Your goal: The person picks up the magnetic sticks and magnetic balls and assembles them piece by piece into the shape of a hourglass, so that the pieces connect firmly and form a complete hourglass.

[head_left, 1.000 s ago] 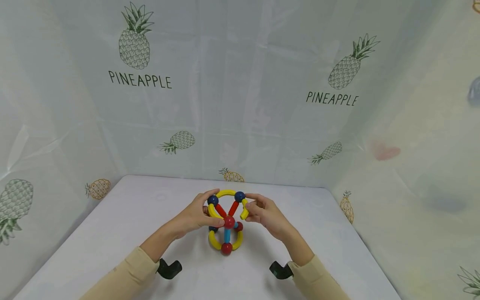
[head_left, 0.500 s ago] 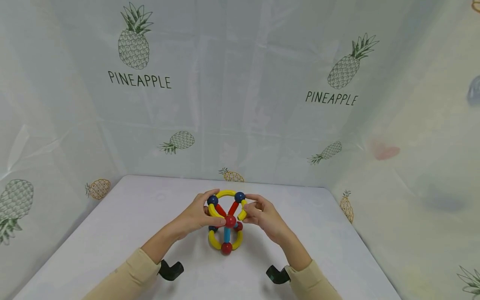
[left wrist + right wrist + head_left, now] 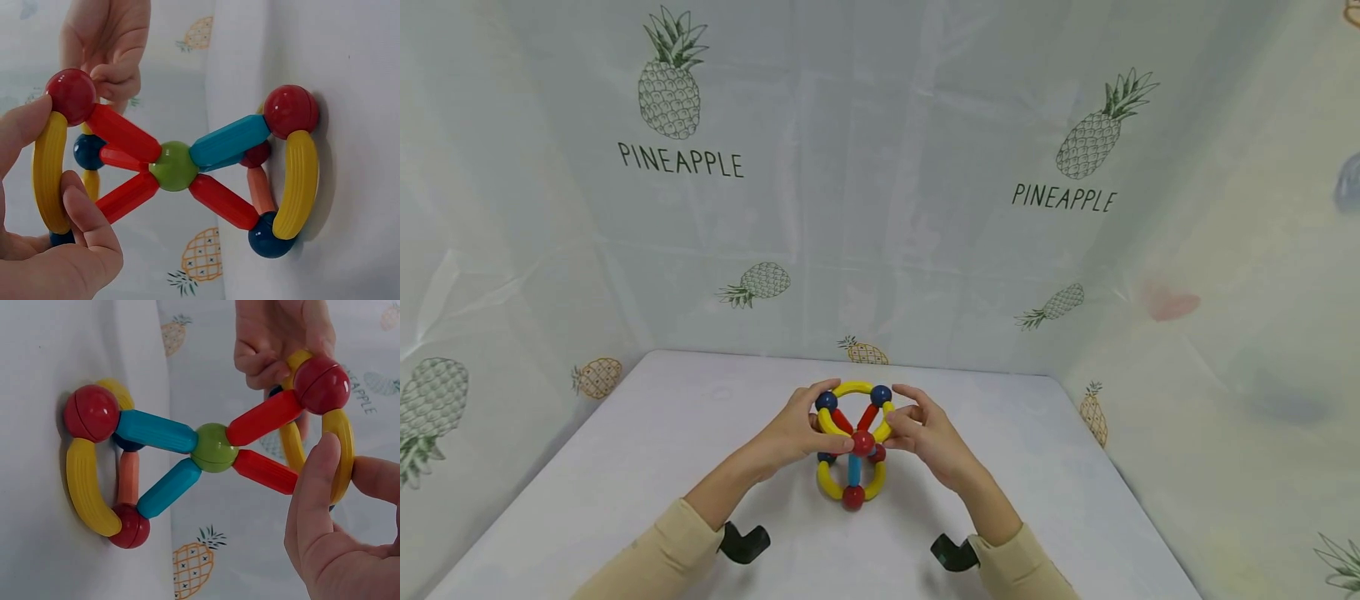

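Note:
A magnetic ball-and-rod model stands on the table, with a green ball (image 3: 175,165) at its middle. Red rods (image 3: 265,419) rise from that ball to an upper ring, and blue rods (image 3: 159,431) run down to the lower one. My left hand (image 3: 790,429) grips the upper ring from the left, its thumb at the front red ball (image 3: 862,442) and its index finger by a dark blue ball (image 3: 826,401). Between thumb and fingers, my right hand (image 3: 928,433) pinches a yellow curved rod (image 3: 340,450), whose near end meets that red ball.
The lower ring, with a red ball (image 3: 853,497) in front, rests on the white table (image 3: 760,542). A black bent piece (image 3: 745,543) juts from the left cuff, another (image 3: 953,552) from the right cuff. A pineapple-print curtain (image 3: 880,208) encloses the table.
My right hand has swung the yellow curved rod's loose end leftward to the front red ball, closing the gap. The red ball has shifted slightly right; my left hand keeps its hold.

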`<action>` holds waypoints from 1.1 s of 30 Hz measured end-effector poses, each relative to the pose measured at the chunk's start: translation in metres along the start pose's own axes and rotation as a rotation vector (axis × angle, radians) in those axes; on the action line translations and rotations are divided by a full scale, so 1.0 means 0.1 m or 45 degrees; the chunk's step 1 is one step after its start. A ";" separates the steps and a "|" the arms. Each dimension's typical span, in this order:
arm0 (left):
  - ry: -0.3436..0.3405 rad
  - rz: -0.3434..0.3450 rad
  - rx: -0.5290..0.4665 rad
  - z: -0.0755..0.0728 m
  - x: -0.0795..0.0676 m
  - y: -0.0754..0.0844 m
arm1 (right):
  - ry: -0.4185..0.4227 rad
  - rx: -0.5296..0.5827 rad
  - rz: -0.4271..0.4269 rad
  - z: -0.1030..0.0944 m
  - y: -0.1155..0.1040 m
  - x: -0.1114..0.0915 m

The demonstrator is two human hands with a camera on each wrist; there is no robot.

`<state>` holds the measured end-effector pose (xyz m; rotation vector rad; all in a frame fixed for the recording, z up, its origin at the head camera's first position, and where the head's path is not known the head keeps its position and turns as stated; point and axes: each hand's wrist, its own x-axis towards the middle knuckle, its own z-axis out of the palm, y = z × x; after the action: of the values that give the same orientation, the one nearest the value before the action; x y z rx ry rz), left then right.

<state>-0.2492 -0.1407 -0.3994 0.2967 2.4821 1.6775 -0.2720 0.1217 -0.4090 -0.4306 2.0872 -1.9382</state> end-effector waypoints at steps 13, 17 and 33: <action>0.022 0.002 -0.011 0.03 0.03 -0.01 | -0.037 -0.006 0.005 -0.04 0.01 0.03; 0.018 -0.004 -0.021 0.03 0.04 -0.01 | -0.038 -0.009 0.010 -0.05 0.00 0.04; 0.046 -0.022 -0.026 0.04 0.17 -0.01 | -0.004 -0.011 0.020 -0.10 0.02 0.19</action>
<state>-0.2650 -0.1330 -0.4014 0.2445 2.4837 1.7157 -0.2931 0.1241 -0.4103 -0.4180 2.0917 -1.9193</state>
